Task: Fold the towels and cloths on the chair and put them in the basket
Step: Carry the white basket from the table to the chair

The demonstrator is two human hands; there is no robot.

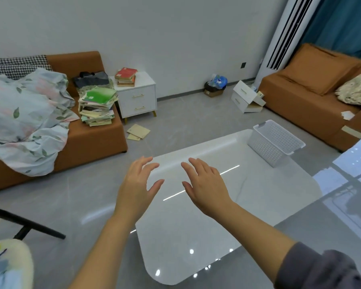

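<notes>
We see a glossy white table (196, 236) with rounded corners; on it, at our two o'clock near the far right corner, sits a white perforated basket (276, 143), tilted. The grey tiled floor (92, 197) carries two brown sofas: one at ten o'clock (96, 140), one at two o'clock (304, 101). A white nightstand (138, 94) stands at eleven, with booklets (138, 132) lying just before it.

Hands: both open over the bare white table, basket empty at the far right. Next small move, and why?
Probably turn left and reach the left hand down toward the cloths at the lower-left edge. Both the left hand and the right hand are open and hold nothing, the table has no cloth to fold, and the basket looks empty.
</notes>
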